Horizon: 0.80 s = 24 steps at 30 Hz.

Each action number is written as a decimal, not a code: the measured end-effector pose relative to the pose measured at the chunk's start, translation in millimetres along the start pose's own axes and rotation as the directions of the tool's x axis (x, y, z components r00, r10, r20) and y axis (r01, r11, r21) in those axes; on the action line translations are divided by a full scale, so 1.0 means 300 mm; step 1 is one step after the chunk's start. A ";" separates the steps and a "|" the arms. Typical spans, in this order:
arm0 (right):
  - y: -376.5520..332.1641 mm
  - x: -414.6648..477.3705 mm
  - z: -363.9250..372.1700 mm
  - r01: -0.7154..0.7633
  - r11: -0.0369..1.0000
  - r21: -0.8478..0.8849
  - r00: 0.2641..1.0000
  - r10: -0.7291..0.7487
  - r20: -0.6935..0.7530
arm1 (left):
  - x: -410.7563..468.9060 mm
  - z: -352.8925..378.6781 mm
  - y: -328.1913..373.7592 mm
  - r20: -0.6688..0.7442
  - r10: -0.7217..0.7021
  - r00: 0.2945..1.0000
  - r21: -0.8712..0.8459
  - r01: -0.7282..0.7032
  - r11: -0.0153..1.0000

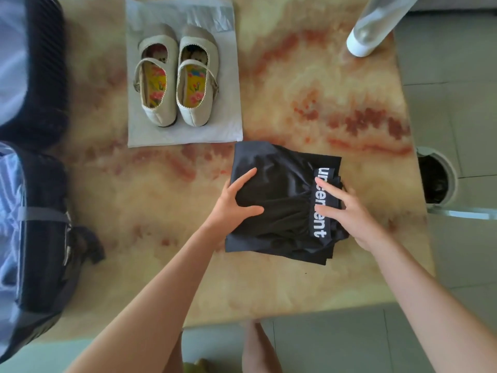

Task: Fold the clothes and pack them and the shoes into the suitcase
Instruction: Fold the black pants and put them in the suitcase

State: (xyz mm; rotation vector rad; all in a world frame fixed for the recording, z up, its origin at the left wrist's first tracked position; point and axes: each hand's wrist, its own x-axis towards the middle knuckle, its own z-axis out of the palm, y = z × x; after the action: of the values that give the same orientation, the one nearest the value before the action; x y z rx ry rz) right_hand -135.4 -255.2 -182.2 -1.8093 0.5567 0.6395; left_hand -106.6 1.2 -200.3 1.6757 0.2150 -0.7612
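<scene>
A folded black garment (282, 189) with white lettering on its waistband lies on the marble-patterned table (161, 200). My left hand (236, 203) grips its left edge, thumb on top and fingers spread. At the waistband end my right hand (347, 208) holds the cloth, fingers lying over the lettering. A pair of beige strap shoes (176, 79) with flowered insoles stands on a grey bag (185, 130) further back. The open suitcase (32, 211) lies at the left edge, with dark and blue-striped lining and a strap across it.
A clear bottle with a white cap (371, 30) leans in at the back right. To the right of the table a round bin (435, 179) stands on the tiled floor. My legs show below the table's front edge.
</scene>
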 end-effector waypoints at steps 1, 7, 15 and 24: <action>-0.007 -0.003 0.010 -0.028 0.999 0.027 1.000 0.028 0.003 | -0.009 -0.010 0.008 -0.013 0.006 1.000 0.008 -0.006 1.000; -0.103 -0.053 0.096 -0.161 0.976 0.144 0.984 0.148 0.097 | -0.098 -0.131 0.039 -0.055 0.031 0.998 0.068 -0.027 0.997; -0.352 -0.179 0.374 -0.008 0.988 0.155 0.994 -0.008 0.105 | -0.319 -0.445 0.074 -0.173 0.102 0.980 0.039 -0.096 0.995; -0.694 -0.317 0.875 0.257 0.959 0.121 0.952 -0.272 0.136 | -0.636 -0.985 0.094 -0.355 0.213 0.911 0.054 -0.207 0.977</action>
State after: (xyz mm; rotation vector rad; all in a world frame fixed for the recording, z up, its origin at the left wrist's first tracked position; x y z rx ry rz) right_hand -112.2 64.0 -44.5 -1.6847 0.2332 0.5478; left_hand -130.6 318.1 -47.1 1.8105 0.2782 -0.2908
